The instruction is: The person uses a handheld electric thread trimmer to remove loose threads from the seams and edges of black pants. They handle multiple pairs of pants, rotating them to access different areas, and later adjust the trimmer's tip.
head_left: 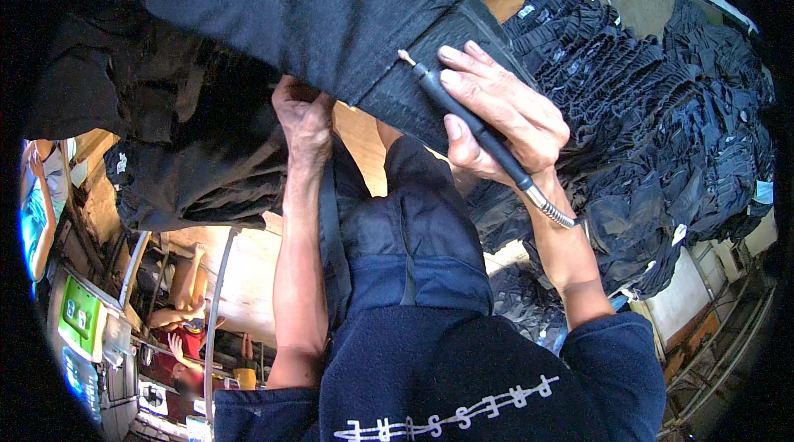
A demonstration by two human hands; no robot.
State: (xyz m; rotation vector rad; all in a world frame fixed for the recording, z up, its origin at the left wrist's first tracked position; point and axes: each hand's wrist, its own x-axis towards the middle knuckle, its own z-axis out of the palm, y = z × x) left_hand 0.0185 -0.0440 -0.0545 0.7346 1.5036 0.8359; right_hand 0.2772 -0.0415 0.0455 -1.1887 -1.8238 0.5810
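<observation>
My right hand closes round a black pen-shaped rotary tool, thumb on one side and fingers on the other. Its small pale tip lies over a dark garment, by a seam; whether it touches the cloth I cannot tell. A spring coil forms the tool's tail, over my right wrist. At the garment's near edge my left hand is closed, its fingertips hidden under the cloth. The garment is spread across the top of the view, with a flat, darker panel beside my right fingers.
On the right rises a large heap of gathered black garments. More dark cloth hangs at left. Lower left, a person in red sits near a green tray; another in light blue is at the far left edge.
</observation>
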